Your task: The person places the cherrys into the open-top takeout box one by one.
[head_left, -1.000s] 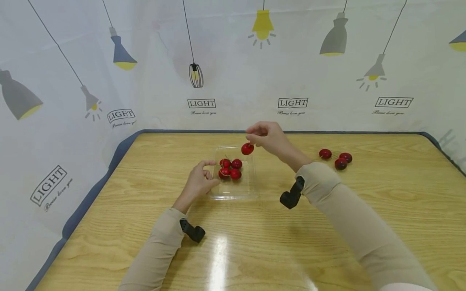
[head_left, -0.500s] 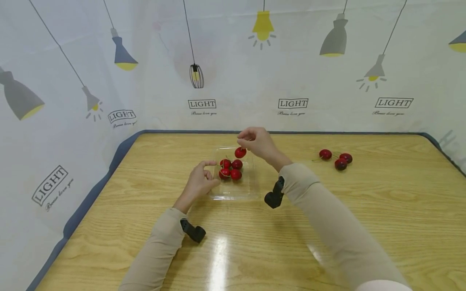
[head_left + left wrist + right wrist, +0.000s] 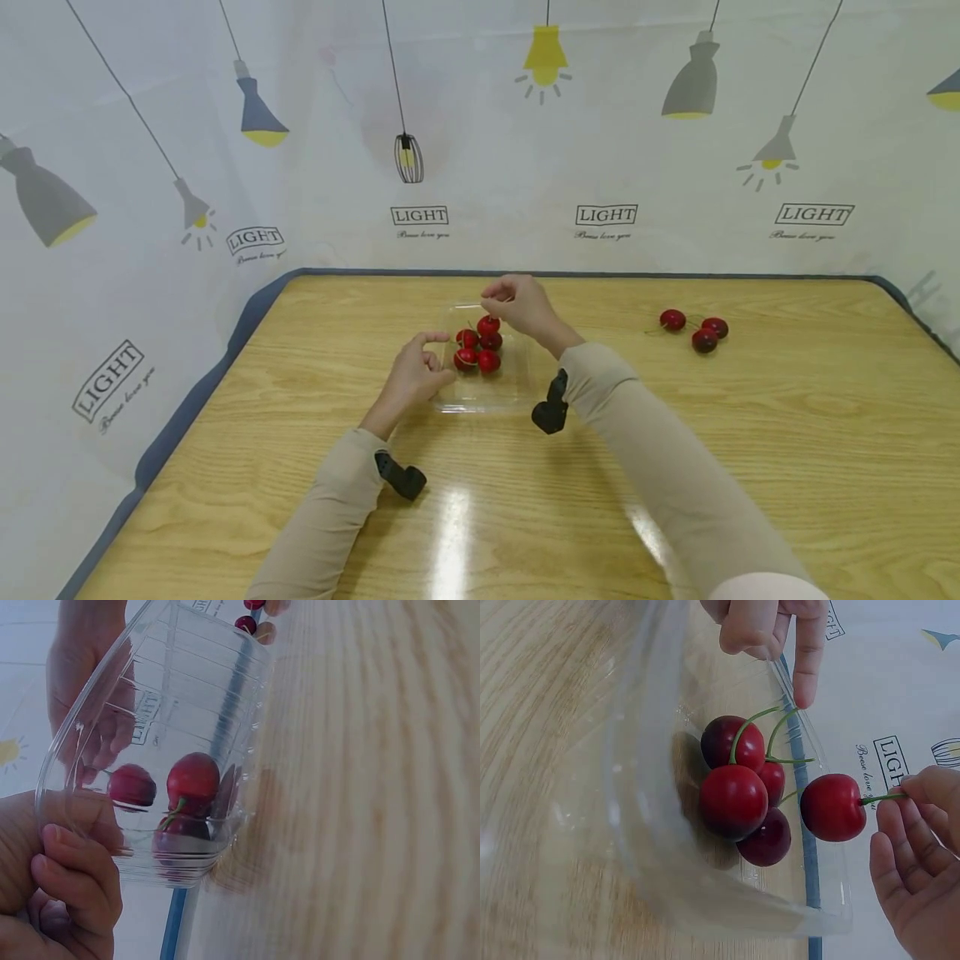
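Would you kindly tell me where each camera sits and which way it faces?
Head: worn on the head, facing forward and down at the table; left hand, right hand and sleeved forearms show.
Left wrist: worn there, facing the clear container side-on; both hands show.
Right wrist: worn there, facing into the container; both hands show.
Both wrist views share the container and the held cherry.

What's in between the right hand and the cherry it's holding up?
A thin green stem: the right hand pinches one end, and the cherry is on the other. The right wrist view shows it clearly.
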Motion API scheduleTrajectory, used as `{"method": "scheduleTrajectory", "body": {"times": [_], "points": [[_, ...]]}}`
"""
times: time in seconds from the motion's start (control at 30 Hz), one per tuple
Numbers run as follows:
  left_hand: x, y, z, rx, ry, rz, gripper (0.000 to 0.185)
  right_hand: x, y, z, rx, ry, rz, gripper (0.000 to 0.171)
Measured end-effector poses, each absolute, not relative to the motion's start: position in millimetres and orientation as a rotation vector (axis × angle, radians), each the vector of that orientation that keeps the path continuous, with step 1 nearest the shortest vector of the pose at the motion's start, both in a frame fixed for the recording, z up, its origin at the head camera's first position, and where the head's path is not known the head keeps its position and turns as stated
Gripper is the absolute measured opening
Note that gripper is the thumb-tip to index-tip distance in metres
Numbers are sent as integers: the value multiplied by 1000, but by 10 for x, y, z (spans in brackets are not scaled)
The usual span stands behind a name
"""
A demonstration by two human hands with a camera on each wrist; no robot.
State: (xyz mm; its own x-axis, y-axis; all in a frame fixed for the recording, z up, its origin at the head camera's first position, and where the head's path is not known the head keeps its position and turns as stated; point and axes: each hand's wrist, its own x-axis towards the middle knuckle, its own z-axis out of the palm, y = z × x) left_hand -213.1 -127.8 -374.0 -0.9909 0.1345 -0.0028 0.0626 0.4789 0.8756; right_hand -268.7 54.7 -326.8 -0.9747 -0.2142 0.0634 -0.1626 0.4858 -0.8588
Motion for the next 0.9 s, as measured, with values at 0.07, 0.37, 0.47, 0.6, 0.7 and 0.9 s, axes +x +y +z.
{"method": "scheduleTrajectory", "body": {"times": [0.07, 0.37, 0.47, 0.6, 0.7, 0.9], "points": [[-2131, -1278, -3737, 184, 2641, 1555, 53, -2690, 528, -3277, -324, 2660, -1526, 18], [-2134, -1278, -3739, 176, 2617, 1564, 52, -2697, 468, -3314, -311, 2632, -1536, 20], [-2134, -1278, -3734, 178, 2615, 1569, 52, -2714, 463, -3339, -308, 2612, -1569, 22], [-2129, -1276, -3730, 182, 2613, 1580, 52, -2727, 453, -3375, -290, 2559, -1630, 21], [-2122, -1274, -3728, 185, 2622, 1583, 53, -2719, 441, -3388, -279, 2540, -1647, 19], [-2122, -1275, -3733, 186, 2641, 1573, 54, -2689, 421, -3397, -262, 2558, -1611, 17]]}}
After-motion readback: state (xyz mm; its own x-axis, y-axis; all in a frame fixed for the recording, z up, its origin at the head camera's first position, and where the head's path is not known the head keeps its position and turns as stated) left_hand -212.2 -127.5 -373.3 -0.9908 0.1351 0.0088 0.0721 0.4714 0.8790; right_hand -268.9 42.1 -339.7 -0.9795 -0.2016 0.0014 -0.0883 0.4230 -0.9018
